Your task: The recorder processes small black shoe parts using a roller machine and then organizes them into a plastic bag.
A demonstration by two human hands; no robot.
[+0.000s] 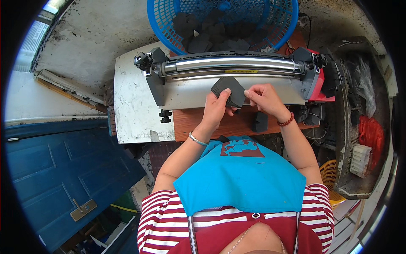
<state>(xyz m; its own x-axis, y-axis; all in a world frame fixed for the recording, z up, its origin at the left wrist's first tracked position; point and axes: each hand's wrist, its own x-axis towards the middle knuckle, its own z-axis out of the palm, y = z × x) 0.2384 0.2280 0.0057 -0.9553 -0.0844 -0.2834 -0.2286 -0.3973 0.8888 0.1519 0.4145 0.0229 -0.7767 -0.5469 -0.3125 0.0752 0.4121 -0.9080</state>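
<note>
A small stack of dark grey, angular flat sheets [231, 88] is gripped in my left hand [215, 108], thumb on top and fingers underneath. My right hand [266, 99] pinches at the right corner of the stack with thumb and forefinger; whether it has one sheet or several I cannot tell. Both hands are just in front of a machine with a long shiny metal roller [232, 64] and a flat metal feed plate [186, 91]. Another dark grey piece [260, 122] is on the reddish-brown wooden table [198, 122], left of my right wrist.
Behind the roller, a blue plastic basket [154, 25] holds many similar dark pieces. A white board [135, 101] lies left of the machine. Black knobs [144, 61] stick out at the machine's ends. At right are a dark trough [359, 188], a red plastic bag [372, 135] and a yellow basket [329, 175].
</note>
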